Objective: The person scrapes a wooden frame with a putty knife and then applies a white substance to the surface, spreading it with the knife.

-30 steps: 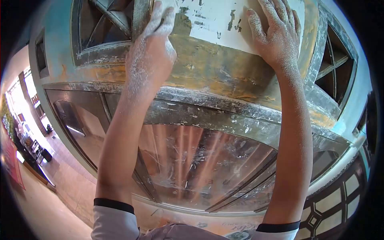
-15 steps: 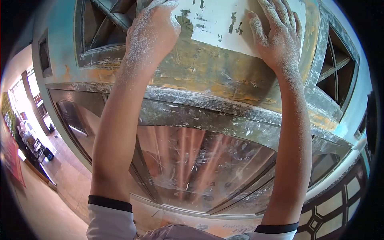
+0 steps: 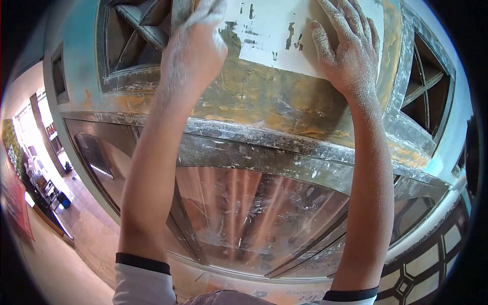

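Note:
White powder coats both hands and the forearms. My left hand (image 3: pixel 198 40) is at the top, by the left edge of a white patch (image 3: pixel 284 35) on the worn panel (image 3: pixel 269 94); its fingers bend, are smeared by motion and are partly cut off by the frame, and what they hold, if anything, cannot be made out. My right hand (image 3: pixel 351 51) lies flat on the white patch's right part, fingers spread and nothing in them. Scraped green, orange and brown paint shows on the panel below both hands.
Lattice openings flank the panel, one at the left (image 3: pixel 137 35) and one at the right (image 3: pixel 427 84). Below are a scuffed wooden ledge (image 3: pixel 264 140) and arched glass panes (image 3: pixel 244 213). A bright doorway (image 3: pixel 38 122) is at far left.
My left hand and forearm have shifted slightly, and that hand is more blurred. My right hand keeps nearly the same place on the patch. The whole view has tilted a little.

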`<state>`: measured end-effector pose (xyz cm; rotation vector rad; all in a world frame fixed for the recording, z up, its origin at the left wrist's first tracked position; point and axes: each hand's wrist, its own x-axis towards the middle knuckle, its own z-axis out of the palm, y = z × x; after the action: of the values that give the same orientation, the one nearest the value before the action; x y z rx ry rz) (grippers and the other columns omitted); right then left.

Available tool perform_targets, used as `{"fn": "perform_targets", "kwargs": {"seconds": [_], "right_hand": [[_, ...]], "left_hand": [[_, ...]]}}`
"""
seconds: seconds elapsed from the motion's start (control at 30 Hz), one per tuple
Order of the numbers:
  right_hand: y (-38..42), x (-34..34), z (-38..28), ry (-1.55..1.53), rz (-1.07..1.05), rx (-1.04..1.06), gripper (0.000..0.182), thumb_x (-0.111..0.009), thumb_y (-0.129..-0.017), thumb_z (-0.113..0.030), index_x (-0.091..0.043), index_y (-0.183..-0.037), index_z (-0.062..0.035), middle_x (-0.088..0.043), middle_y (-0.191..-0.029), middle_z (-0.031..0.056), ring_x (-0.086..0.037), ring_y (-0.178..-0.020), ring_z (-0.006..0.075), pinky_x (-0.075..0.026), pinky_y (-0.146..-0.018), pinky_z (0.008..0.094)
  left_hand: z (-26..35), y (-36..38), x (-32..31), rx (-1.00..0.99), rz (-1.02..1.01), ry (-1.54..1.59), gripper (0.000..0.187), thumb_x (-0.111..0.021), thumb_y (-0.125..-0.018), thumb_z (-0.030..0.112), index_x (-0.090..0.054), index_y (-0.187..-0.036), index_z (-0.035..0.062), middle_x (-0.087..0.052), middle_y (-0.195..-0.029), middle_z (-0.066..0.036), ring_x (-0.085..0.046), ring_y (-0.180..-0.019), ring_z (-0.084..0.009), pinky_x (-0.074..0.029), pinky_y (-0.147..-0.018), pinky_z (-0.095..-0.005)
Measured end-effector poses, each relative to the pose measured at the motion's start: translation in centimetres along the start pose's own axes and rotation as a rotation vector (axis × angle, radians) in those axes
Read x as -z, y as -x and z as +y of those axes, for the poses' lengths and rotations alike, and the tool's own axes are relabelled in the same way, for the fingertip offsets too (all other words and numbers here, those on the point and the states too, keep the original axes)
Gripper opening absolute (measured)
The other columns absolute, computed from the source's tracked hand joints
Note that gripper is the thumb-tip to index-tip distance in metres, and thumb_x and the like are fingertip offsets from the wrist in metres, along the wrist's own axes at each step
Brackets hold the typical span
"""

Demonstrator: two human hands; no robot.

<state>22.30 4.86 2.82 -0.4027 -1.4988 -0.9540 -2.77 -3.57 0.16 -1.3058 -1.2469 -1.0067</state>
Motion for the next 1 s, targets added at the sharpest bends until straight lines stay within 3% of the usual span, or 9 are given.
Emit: {"fn": "perform_targets", "kwargs": {"seconds": [0.13, 0.27, 0.33, 0.57, 0.7, 0.77, 0.8, 0.87, 1.0], "right_hand": [[0.0, 0.2, -0.9, 0.005, 0.032, -0.039, 0.051, -0.063, -0.092, -0.025, -0.061, -0.14, -0.0084, -0.05, -0.154, 0.0193, -0.039, -0.148, 0.0412, -0.027, -0.123, 0.0545], [-0.2, -0.3, 0.3, 0.006, 0.01, 0.0, 0.051, -0.064, -0.091, -0.025, -0.061, -0.14, -0.0085, -0.049, -0.155, 0.019, -0.039, -0.148, 0.0404, -0.026, -0.123, 0.0542], [-0.2, 0.6, -0.4, 0.003, -0.069, -0.064, 0.051, -0.064, -0.091, -0.025, -0.061, -0.14, -0.0082, -0.049, -0.155, 0.019, -0.038, -0.148, 0.0404, -0.026, -0.123, 0.0541], [0.0, 0.4, 0.0, -0.04, -0.029, -0.034, 0.051, -0.063, -0.092, -0.025, -0.061, -0.14, -0.0084, -0.049, -0.155, 0.0188, -0.037, -0.149, 0.04, -0.025, -0.124, 0.0537], [-0.2, 0.5, -1.0, 0.017, -0.05, -0.074, 0.05, -0.064, -0.092, -0.024, -0.061, -0.14, -0.0088, -0.049, -0.155, 0.0178, -0.037, -0.149, 0.0391, -0.025, -0.124, 0.0533], [0.1, 0.2, -1.0, -0.004, -0.028, -0.083, 0.05, -0.064, -0.093, -0.024, -0.061, -0.14, -0.0089, -0.049, -0.155, 0.0174, -0.038, -0.149, 0.0387, -0.026, -0.124, 0.0531], [0.1, -0.6, 0.0, 0.013, 0.01, -0.043, 0.05, -0.064, -0.093, -0.024, -0.061, -0.14, -0.0092, -0.049, -0.155, 0.0172, -0.037, -0.149, 0.0385, -0.026, -0.124, 0.0528], [0.4, -0.7, 0.4, 0.029, 0.044, -0.001, 0.049, -0.064, -0.093, -0.024, -0.061, -0.14, -0.0095, -0.049, -0.155, 0.017, -0.037, -0.149, 0.0382, -0.026, -0.124, 0.0526], [0.6, 0.1, 0.1, -0.005, -0.008, -0.006, 0.05, -0.064, -0.092, -0.023, -0.061, -0.14, -0.0098, -0.049, -0.156, 0.0168, -0.038, -0.149, 0.0381, -0.025, -0.124, 0.0522]], "left_hand": [[1.3, 1.0, -0.1, 0.026, 0.104, -0.009, 0.057, -0.062, -0.09, 0.007, -0.055, -0.146, 0.0122, -0.053, -0.152, -0.009, -0.058, -0.129, -0.0358, -0.052, -0.106, -0.0455], [2.8, -3.4, 3.1, 0.145, -0.104, -0.031, 0.061, -0.059, -0.09, 0.006, -0.052, -0.15, 0.0139, -0.045, -0.16, -0.008, -0.057, -0.132, -0.0347, -0.051, -0.108, -0.0453], [4.6, -4.5, 5.3, 0.269, -0.208, 0.127, 0.049, -0.059, -0.092, 0.004, -0.057, -0.14, -0.0081, -0.053, -0.149, -0.028, -0.047, -0.144, -0.0362, -0.039, -0.12, -0.0411], [0.8, -2.2, 0.1, 0.032, 0.002, -0.068, 0.055, -0.053, -0.09, 0.002, -0.056, -0.145, 0.0046, -0.05, -0.154, -0.018, -0.052, -0.136, -0.0388, -0.043, -0.115, -0.0432], [0.8, -6.1, 0.7, -0.177, 0.252, -0.11, 0.042, -0.06, -0.093, 0.006, -0.06, -0.133, -0.0067, -0.059, -0.142, -0.026, -0.053, -0.137, -0.037, -0.041, -0.117, -0.0426], [4.5, -5.9, 3.9, 0.358, -0.146, 0.098, 0.046, -0.059, -0.094, 0.006, -0.057, -0.139, -0.0057, -0.056, -0.145, -0.027, -0.054, -0.135, -0.0378, -0.043, -0.115, -0.0431], [3.2, -5.0, 2.7, 0.362, -0.157, 0.098, 0.046, -0.059, -0.094, 0.006, -0.057, -0.139, -0.0057, -0.056, -0.145, -0.027, -0.054, -0.135, -0.0378, -0.043, -0.115, -0.0431], [-0.8, -2.4, -1.0, -0.268, 0.228, -0.011, 0.05, -0.054, -0.096, 0.004, -0.053, -0.145, -0.0037, -0.054, -0.148, -0.026, -0.057, -0.131, -0.039, -0.046, -0.112, -0.0437], [1.6, 2.8, -0.2, -0.017, 0.077, 0.079, 0.056, -0.051, -0.09, -0.001, -0.055, -0.146, 0.0043, -0.049, -0.155, -0.018, -0.051, -0.138, -0.038, -0.043, -0.116, -0.0424]]}}
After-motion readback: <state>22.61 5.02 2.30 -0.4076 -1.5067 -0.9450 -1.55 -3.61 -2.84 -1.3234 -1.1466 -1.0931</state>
